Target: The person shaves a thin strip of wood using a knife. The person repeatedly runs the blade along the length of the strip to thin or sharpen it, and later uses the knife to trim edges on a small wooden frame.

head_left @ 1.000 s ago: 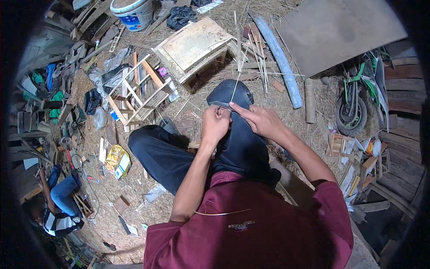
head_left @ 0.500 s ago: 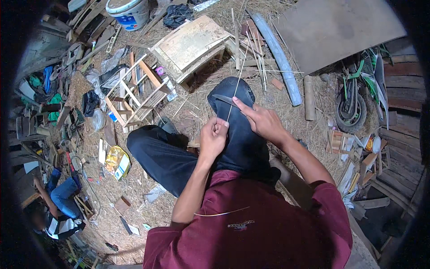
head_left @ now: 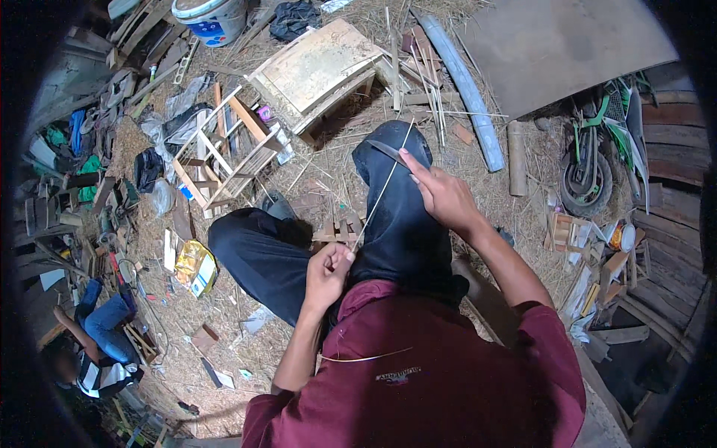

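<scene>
My right hand (head_left: 445, 198) is closed round a knife, and its curved blade (head_left: 385, 151) points left over my raised knee, index finger laid along it. A thin pale strip (head_left: 383, 190), which looks like split bamboo or cane, slants across my dark trouser leg and passes beneath the blade. My left hand (head_left: 327, 270) pinches the strip's lower end near my lap. Another thin strip (head_left: 367, 358) lies across the chest of my maroon shirt. The knife's handle is hidden in my right hand.
A low wooden table (head_left: 317, 71) stands ahead, beside a small slatted wooden frame (head_left: 224, 160). Several long strips (head_left: 429, 82) and a grey-blue bamboo pole (head_left: 463, 89) lie beyond my knee. A small motorbike (head_left: 594, 160) stands at right. Another person (head_left: 101, 343) sits at far left.
My left hand has drawn the strip down and left toward my lap, and its far end now lies near my knee. The right hand and knife have shifted slightly right and up.
</scene>
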Action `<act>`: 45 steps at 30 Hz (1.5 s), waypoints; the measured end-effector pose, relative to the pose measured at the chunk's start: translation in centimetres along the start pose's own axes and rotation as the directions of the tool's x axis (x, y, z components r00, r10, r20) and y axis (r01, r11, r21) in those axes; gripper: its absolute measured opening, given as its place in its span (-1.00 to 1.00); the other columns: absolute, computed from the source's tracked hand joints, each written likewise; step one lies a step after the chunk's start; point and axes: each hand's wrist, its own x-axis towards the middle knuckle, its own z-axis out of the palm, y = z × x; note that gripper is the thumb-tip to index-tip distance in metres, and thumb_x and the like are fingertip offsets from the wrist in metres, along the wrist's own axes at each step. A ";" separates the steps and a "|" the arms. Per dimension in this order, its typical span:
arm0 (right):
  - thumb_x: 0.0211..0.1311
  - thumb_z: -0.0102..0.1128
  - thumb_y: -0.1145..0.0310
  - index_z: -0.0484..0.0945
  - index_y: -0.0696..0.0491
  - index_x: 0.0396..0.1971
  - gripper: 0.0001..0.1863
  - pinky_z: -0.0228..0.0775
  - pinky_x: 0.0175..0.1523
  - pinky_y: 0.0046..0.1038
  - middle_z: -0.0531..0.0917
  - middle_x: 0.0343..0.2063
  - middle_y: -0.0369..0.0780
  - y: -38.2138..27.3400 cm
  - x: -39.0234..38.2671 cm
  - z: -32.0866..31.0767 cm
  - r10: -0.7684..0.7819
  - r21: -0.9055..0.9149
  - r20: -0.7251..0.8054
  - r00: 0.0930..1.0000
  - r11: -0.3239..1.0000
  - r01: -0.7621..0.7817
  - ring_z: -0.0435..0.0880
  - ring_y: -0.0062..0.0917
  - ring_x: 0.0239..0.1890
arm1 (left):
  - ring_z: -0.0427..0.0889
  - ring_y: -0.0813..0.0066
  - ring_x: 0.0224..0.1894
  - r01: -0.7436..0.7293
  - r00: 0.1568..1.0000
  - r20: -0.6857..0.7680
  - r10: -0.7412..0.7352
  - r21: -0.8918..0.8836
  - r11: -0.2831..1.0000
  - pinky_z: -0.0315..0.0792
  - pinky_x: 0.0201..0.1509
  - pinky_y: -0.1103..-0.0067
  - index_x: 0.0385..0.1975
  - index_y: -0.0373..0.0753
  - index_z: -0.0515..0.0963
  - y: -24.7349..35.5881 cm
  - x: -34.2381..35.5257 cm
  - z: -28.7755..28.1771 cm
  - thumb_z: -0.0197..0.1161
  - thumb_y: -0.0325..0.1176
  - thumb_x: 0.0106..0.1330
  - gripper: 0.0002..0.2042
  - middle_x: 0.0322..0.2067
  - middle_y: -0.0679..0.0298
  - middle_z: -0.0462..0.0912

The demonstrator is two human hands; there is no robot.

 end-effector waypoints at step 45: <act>0.36 -0.06 0.31 0.20 -0.26 0.36 -0.44 0.48 -0.33 -0.02 0.62 -0.47 0.07 2.0 1.1 -0.9 0.072 0.011 -0.149 0.986 0.997 -0.071 0.64 0.00 -0.44 | 0.33 0.73 -0.65 0.192 0.948 0.266 -0.176 -0.032 0.981 0.20 -0.59 0.69 -0.42 -0.25 0.51 0.7 0.1 -4.0 0.23 -0.40 0.33 -0.89 -0.66 0.46 0.40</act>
